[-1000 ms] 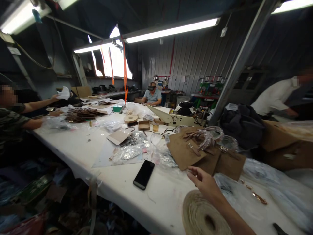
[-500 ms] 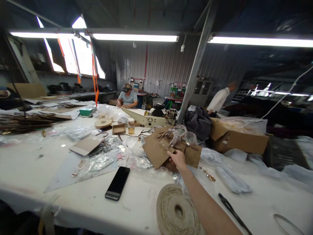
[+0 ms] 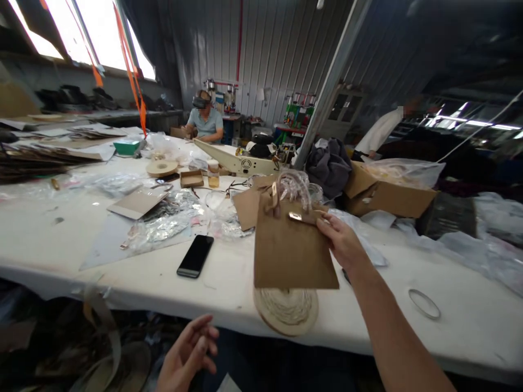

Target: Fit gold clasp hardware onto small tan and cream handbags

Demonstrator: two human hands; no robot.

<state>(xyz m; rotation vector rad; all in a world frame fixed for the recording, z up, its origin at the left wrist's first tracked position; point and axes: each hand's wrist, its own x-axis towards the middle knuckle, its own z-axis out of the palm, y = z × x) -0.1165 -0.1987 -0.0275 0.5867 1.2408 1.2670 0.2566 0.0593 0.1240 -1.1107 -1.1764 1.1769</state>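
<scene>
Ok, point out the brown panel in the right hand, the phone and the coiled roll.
Brown panel (image 3: 292, 256): head view, middle of its flat face.
Phone (image 3: 195, 256): head view, centre of its dark screen.
Coiled roll (image 3: 288, 309): head view, coils showing below the panel.

Right hand (image 3: 341, 239) and left hand (image 3: 188, 351), both bare
The right forearm (image 3: 392, 310), uncovered as far as it shows, is slim and widens away from the wrist; the left thumb (image 3: 196, 356) bears a small dark spot near its tip (too small to tell whether dirt or shadow).
</scene>
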